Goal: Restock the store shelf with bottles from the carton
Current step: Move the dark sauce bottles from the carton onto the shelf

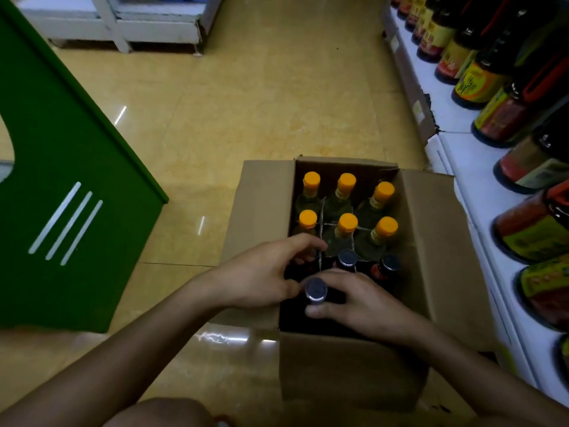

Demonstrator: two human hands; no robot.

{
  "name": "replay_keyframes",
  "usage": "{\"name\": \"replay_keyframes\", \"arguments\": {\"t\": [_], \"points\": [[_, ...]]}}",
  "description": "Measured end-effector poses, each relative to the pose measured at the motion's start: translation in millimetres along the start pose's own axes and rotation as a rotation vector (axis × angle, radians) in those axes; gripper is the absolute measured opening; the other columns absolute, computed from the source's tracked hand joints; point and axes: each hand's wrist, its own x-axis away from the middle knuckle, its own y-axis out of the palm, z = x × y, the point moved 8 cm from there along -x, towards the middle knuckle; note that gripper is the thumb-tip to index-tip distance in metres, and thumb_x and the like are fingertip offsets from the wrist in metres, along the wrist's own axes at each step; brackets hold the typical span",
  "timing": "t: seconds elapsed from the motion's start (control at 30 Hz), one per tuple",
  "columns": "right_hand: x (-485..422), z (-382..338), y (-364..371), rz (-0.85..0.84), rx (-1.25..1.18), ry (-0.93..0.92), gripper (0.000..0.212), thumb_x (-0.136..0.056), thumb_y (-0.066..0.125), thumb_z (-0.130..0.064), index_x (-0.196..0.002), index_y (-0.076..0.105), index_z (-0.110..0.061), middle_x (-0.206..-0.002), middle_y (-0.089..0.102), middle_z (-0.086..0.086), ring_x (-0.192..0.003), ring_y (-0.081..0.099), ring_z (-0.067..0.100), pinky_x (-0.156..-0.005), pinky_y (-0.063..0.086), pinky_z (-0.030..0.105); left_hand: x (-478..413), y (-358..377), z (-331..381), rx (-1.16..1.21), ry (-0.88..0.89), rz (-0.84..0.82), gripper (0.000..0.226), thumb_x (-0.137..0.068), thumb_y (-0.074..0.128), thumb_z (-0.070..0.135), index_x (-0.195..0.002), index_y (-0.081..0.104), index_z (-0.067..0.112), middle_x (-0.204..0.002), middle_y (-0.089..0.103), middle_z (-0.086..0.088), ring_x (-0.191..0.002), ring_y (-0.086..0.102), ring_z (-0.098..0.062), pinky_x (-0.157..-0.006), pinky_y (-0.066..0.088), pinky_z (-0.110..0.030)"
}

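Observation:
An open cardboard carton (351, 365) stands on the floor beside the white store shelf (471, 167). Inside are several clear bottles with orange caps (347, 223) at the far end and dark bottles with grey caps (347, 258) nearer me. My right hand (360, 303) is wrapped around the neck of a dark grey-capped bottle (316, 289) at the carton's near end. My left hand (264, 272) reaches into the carton's left side, fingers curled over a dark bottle whose top is hidden; whether it grips it is unclear.
The shelf on the right carries a row of large dark sauce bottles (489, 78) with yellow and red labels. A green panel (61, 180) stands at the left. A white freezer cabinet (123, 23) is at the back. My knee (160, 414) shows at the bottom.

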Motion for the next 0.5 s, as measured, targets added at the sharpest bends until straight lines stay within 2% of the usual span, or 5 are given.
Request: {"name": "replay_keyframes", "arguments": {"t": [0.13,0.3,0.37,0.43,0.5], "points": [[18,-28,-40,0.146,-0.169,-0.110,0.024,-0.092,0.070,-0.037,-0.115,0.070,-0.035,-0.111,0.072,-0.019,-0.110,0.066,0.001,-0.092,0.052,0.022,5,16,8,0.134,0.051,-0.161,0.097,-0.086,0.079,0.012,-0.157,0.020,0.039,-0.149,0.046,0.014,-0.136,0.047,-0.004,-0.112,0.047,-0.028],[28,-58,-73,0.278,-0.237,-0.240,0.018,-0.094,0.071,-0.035,-0.111,0.072,-0.029,-0.105,0.074,-0.013,-0.104,0.070,0.007,-0.084,0.052,0.016,-4,25,9,0.355,0.068,-0.117,0.113,-0.078,0.088,0.019,-0.156,0.012,0.050,-0.153,0.043,0.017,-0.142,0.041,-0.004,-0.120,0.038,-0.033],[30,-66,-81,0.281,-0.278,-0.264,0.025,-0.092,0.069,-0.039,-0.113,0.071,-0.026,-0.108,0.074,-0.011,-0.109,0.070,0.010,-0.089,0.054,0.022,-6,25,10,0.411,0.061,-0.105,0.108,-0.079,0.086,0.015,-0.158,0.017,0.041,-0.149,0.047,0.017,-0.139,0.044,0.001,-0.120,0.037,-0.027],[32,-73,-90,0.305,-0.328,-0.299,0.026,-0.093,0.067,-0.038,-0.114,0.070,-0.022,-0.110,0.074,-0.007,-0.111,0.070,0.013,-0.090,0.056,0.026,-6,26,13,0.442,0.060,-0.131,0.084,-0.082,0.082,0.004,-0.147,0.037,0.032,-0.134,0.059,0.017,-0.127,0.056,0.001,-0.109,0.045,-0.022],[34,-79,-97,0.331,-0.429,-0.338,0.026,-0.094,0.064,-0.032,-0.115,0.069,-0.017,-0.110,0.075,0.000,-0.111,0.071,0.017,-0.089,0.057,0.027,-6,26,14,0.477,0.071,-0.127,0.073,-0.083,0.079,-0.003,-0.139,0.044,0.029,-0.128,0.065,0.004,-0.122,0.063,-0.015,-0.102,0.052,-0.033]]}}
